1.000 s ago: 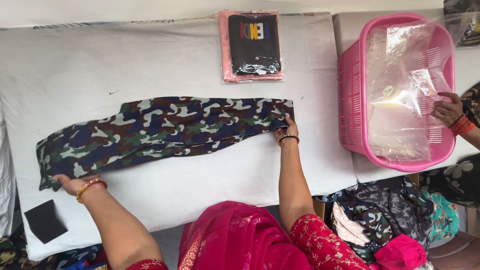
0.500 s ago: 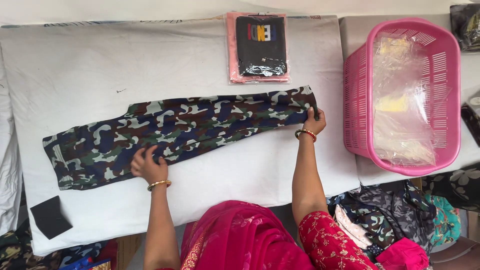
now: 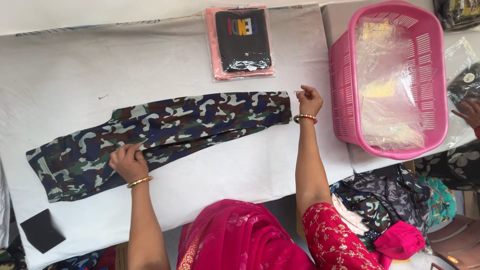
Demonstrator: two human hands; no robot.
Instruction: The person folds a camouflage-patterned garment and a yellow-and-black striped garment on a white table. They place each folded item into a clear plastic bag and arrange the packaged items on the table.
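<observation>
Camouflage trousers [image 3: 165,132] lie stretched flat across a white-covered table [image 3: 75,75], folded lengthwise. My left hand [image 3: 127,161] presses on the cloth near the middle of the lower edge, fingers gripping a fold. My right hand [image 3: 309,99] is at the right end of the trousers, fingers pinched together just beyond the cloth's top corner; whether it holds anything I cannot tell. Both wrists wear bangles.
A bagged dark garment on pink backing [image 3: 242,42] lies at the table's far edge. A pink plastic basket [image 3: 345,75] with clear plastic bags stands to the right. Another person's hand [image 3: 467,112] reaches in at the far right. A black card [image 3: 42,231] lies lower left. Folded clothes [image 3: 380,210] pile below.
My left hand moved from the trousers' left end to their middle. My right hand lifted slightly off the right end. The other person's hand left the basket.
</observation>
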